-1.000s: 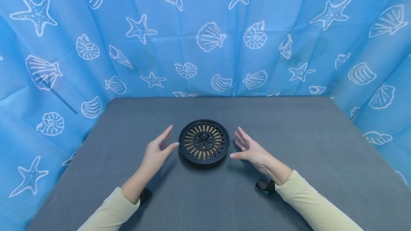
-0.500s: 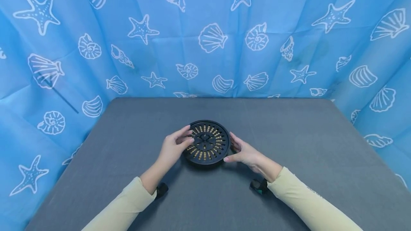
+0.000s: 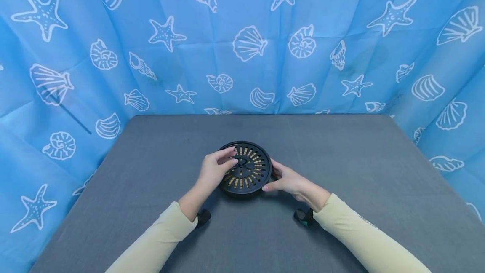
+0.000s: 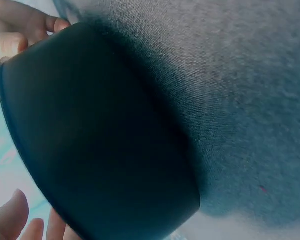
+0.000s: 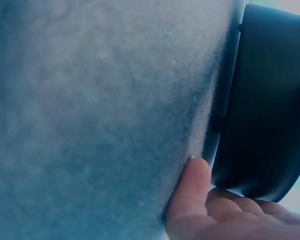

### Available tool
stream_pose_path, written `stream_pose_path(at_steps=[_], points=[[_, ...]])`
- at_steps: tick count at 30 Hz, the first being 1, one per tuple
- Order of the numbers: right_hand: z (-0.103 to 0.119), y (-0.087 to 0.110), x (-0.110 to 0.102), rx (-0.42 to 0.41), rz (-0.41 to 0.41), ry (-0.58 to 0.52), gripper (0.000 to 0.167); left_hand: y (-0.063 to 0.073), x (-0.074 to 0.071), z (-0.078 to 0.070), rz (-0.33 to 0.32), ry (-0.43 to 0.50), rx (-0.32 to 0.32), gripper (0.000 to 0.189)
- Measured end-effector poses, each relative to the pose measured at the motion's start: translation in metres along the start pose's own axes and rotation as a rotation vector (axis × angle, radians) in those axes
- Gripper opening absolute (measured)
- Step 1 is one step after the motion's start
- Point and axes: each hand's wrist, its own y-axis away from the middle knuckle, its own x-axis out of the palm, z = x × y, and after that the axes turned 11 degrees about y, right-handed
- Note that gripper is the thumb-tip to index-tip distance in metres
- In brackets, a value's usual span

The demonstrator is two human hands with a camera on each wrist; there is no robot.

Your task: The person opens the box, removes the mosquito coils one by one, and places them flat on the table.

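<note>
A round black box point(image 3: 248, 180) with a slotted lid rests on the grey table, yellowish stuff showing through the slots. At its right side my right hand point(image 3: 291, 181) holds the wall, thumb in front and fingers behind. In the right wrist view several fingers point(image 5: 230, 205) bend against the box's lower wall. My left hand point(image 3: 213, 171) is over the left part of the lid, thumb and forefinger parted beside the small central knob point(image 3: 242, 162). Whether they touch the knob cannot be told. The left wrist view shows the box's smooth side point(image 4: 100, 135), with left-hand fingertips point(image 4: 12, 215) above its rim.
The grey table point(image 3: 341, 151) reaches back to a blue curtain point(image 3: 212, 58) printed with white shells and starfish. The curtain also hangs along both sides. Dark wrist-worn devices sit beneath both sleeves.
My left hand has moved right, from beside the box to over its lid near the knob. The right hand has come in from the right onto the box's side. The box stays in place.
</note>
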Motion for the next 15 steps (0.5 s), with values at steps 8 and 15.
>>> stream_pose_path(at_steps=[8,15], points=[[0.0021,-0.0016,0.0000,-0.015,0.007,0.000,0.102,-0.0052,0.0068,0.0002,-0.030,-0.030,-0.016,0.036],[0.0023,-0.0026,-0.0001,-0.023,0.013,0.004,0.104,-0.0073,0.0097,0.0006,-0.027,-0.029,-0.041,0.033]])
